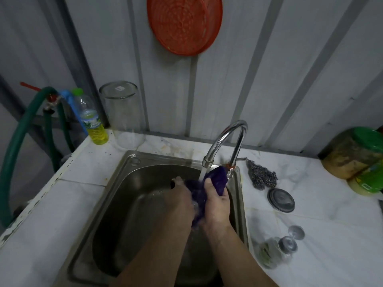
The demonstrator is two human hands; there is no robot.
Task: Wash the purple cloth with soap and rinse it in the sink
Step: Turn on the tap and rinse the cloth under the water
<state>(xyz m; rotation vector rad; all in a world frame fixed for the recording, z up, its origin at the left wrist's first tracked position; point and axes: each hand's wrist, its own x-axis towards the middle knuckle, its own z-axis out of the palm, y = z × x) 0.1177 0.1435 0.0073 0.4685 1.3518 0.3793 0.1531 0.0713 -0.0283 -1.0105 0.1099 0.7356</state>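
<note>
A wet purple cloth (215, 179) is bunched between both my hands over the steel sink (128, 168). My left hand (182, 199) grips its left side and my right hand (217, 204) squeezes its right side. Water runs from the curved chrome tap (228, 137) straight onto the top of the cloth. A plastic bottle of yellow liquid soap (93, 123) with a green cap stands at the back left corner of the counter. The lower part of the cloth is hidden between my palms.
A tall upturned glass jar (122, 112) stands behind the sink. On the white counter to the right lie a steel scourer (262, 177), a round sink strainer (280, 200), a small glass container (275, 249) and a green-lidded jar (356, 154). A green hose (12, 160) hangs left.
</note>
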